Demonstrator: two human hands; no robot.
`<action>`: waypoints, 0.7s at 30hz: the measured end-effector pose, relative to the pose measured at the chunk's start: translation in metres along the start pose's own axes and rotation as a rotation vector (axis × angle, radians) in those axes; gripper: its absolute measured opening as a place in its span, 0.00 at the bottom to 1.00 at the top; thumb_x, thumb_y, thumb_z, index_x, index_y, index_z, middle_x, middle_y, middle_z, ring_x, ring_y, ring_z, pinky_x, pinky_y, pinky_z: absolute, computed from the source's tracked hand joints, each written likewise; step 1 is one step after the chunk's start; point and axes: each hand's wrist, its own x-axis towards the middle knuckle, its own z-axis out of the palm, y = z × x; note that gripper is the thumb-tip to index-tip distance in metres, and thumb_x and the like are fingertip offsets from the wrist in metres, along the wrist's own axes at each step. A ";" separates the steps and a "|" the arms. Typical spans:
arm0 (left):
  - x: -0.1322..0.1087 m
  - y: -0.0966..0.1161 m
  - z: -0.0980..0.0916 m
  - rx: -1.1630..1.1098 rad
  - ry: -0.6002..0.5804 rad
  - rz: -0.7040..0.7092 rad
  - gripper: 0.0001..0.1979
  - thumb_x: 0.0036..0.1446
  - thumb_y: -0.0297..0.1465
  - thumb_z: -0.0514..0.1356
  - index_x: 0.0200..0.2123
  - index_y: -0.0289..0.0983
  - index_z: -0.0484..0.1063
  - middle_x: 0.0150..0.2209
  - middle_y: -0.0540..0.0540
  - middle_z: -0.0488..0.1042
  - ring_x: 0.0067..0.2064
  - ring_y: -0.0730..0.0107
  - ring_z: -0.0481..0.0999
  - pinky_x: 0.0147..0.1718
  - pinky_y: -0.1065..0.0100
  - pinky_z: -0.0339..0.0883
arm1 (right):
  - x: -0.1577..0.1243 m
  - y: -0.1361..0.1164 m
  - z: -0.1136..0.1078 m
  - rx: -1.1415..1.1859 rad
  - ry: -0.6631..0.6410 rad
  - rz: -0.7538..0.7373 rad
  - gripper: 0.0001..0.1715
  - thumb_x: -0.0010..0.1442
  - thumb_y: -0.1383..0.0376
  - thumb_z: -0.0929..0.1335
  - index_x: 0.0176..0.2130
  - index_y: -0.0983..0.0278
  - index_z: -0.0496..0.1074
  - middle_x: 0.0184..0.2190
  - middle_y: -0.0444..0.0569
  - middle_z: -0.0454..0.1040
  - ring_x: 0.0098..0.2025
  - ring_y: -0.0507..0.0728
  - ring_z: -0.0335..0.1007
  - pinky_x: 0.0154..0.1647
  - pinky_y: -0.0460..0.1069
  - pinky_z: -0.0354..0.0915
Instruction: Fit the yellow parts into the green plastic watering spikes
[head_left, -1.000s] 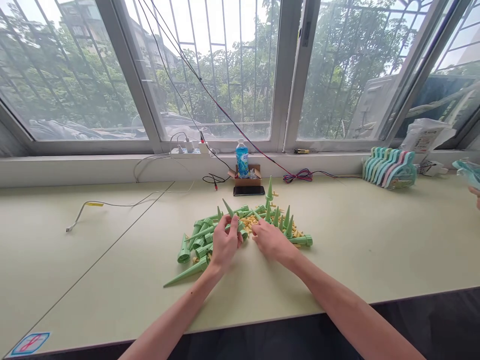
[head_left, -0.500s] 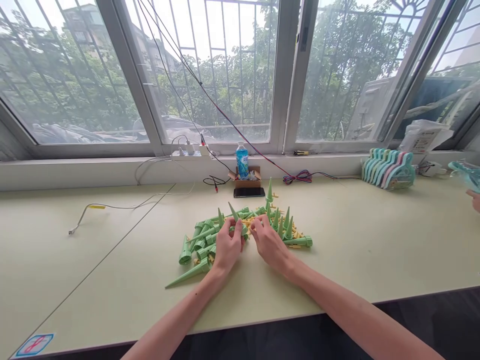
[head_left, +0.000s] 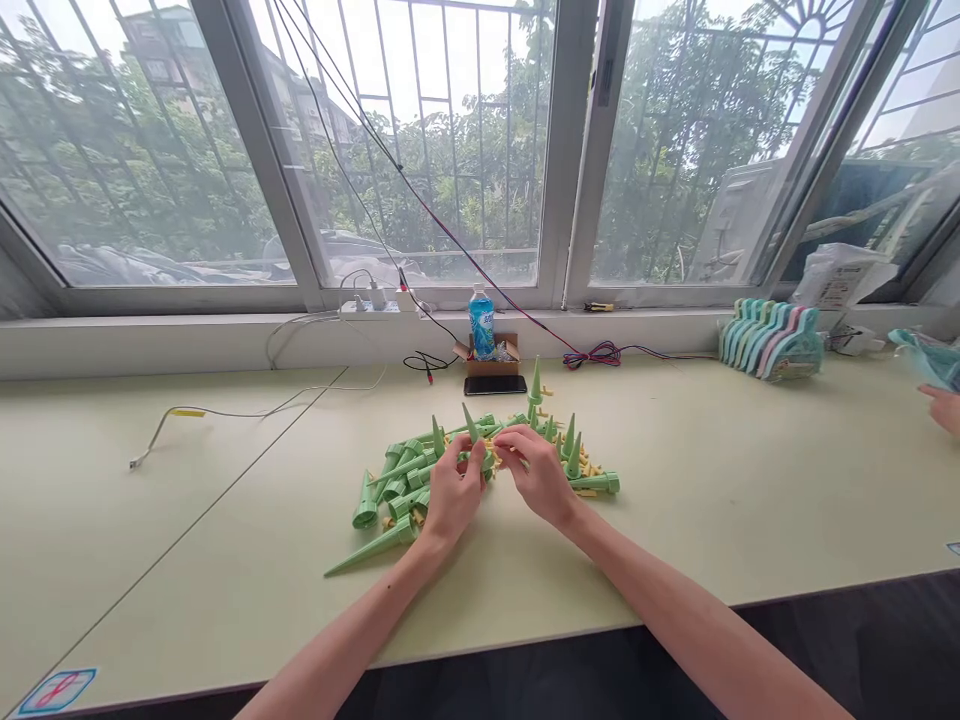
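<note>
My left hand (head_left: 454, 492) is closed around a green plastic watering spike (head_left: 470, 424), its pointed end tilted up and away from me. The fingertips of my right hand (head_left: 538, 476) are pinched together at the spike's wide end, on a small yellow plastic piece (head_left: 490, 446) that is mostly hidden by the fingers. Left of my hands lies a heap of green spikes (head_left: 405, 475), several on their sides. On the right, green spikes (head_left: 573, 460) stand point up among loose yellow pieces (head_left: 592, 470).
Behind the heap are a black phone (head_left: 495, 385) and a small cardboard box (head_left: 492, 366) with a blue bottle (head_left: 482, 325). Coiled cables (head_left: 592, 354) lie along the wall. Pastel hangers (head_left: 772, 340) stand at the right, near another person's hand (head_left: 942, 408). A cable (head_left: 247, 413) stretches across the left.
My right hand has moved slightly left, bringing its fingertips up to the spike in my left hand. The other person's hand at the right edge shows more. The view has shifted slightly.
</note>
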 end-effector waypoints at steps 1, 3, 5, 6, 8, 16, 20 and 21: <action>0.000 0.001 0.000 0.001 -0.002 0.001 0.17 0.61 0.47 0.56 0.34 0.39 0.64 0.20 0.56 0.64 0.15 0.80 0.59 0.13 0.76 0.52 | 0.000 0.000 0.000 0.014 0.000 0.002 0.09 0.68 0.65 0.63 0.40 0.62 0.73 0.41 0.53 0.71 0.39 0.56 0.72 0.32 0.49 0.74; 0.000 0.001 0.000 0.003 -0.003 0.002 0.17 0.61 0.47 0.56 0.35 0.38 0.65 0.21 0.55 0.65 0.15 0.80 0.59 0.13 0.76 0.51 | 0.001 0.001 0.001 0.032 -0.003 0.006 0.09 0.67 0.66 0.63 0.41 0.62 0.74 0.42 0.53 0.71 0.40 0.56 0.73 0.33 0.49 0.75; 0.000 0.001 -0.001 0.002 -0.003 0.005 0.17 0.61 0.47 0.56 0.35 0.38 0.65 0.22 0.55 0.65 0.15 0.81 0.59 0.13 0.76 0.51 | 0.001 0.001 0.001 0.040 -0.004 0.006 0.09 0.67 0.66 0.63 0.41 0.62 0.74 0.41 0.53 0.72 0.40 0.56 0.73 0.33 0.49 0.76; 0.000 0.001 -0.001 0.002 -0.003 0.008 0.17 0.61 0.47 0.56 0.35 0.38 0.65 0.23 0.55 0.65 0.15 0.81 0.60 0.13 0.76 0.51 | 0.001 0.000 0.001 0.043 -0.004 0.007 0.09 0.67 0.66 0.64 0.41 0.62 0.74 0.41 0.53 0.72 0.39 0.56 0.73 0.34 0.49 0.76; 0.000 0.001 -0.001 0.000 -0.002 0.012 0.17 0.61 0.47 0.56 0.34 0.38 0.65 0.23 0.54 0.66 0.15 0.81 0.60 0.13 0.76 0.51 | 0.001 0.000 0.000 0.048 -0.004 0.011 0.09 0.67 0.67 0.64 0.41 0.63 0.74 0.41 0.53 0.72 0.39 0.56 0.73 0.33 0.49 0.76; 0.000 0.000 0.000 0.004 -0.005 0.001 0.17 0.60 0.48 0.56 0.34 0.38 0.64 0.25 0.54 0.67 0.15 0.81 0.60 0.13 0.76 0.51 | 0.000 0.002 0.001 0.046 -0.007 0.023 0.10 0.67 0.65 0.64 0.40 0.63 0.75 0.39 0.53 0.72 0.36 0.55 0.72 0.32 0.49 0.75; 0.001 -0.001 0.000 0.003 -0.010 -0.009 0.18 0.60 0.48 0.56 0.34 0.39 0.63 0.23 0.55 0.65 0.15 0.81 0.60 0.13 0.76 0.51 | 0.000 0.003 0.000 0.044 -0.018 0.025 0.11 0.67 0.64 0.64 0.40 0.62 0.75 0.39 0.52 0.72 0.34 0.55 0.72 0.32 0.49 0.75; 0.001 -0.001 0.000 0.002 -0.008 -0.011 0.18 0.60 0.48 0.56 0.34 0.39 0.64 0.23 0.55 0.65 0.15 0.81 0.60 0.13 0.76 0.51 | 0.000 0.003 0.000 0.043 -0.021 0.024 0.11 0.67 0.64 0.64 0.40 0.62 0.76 0.39 0.52 0.72 0.34 0.54 0.72 0.32 0.49 0.75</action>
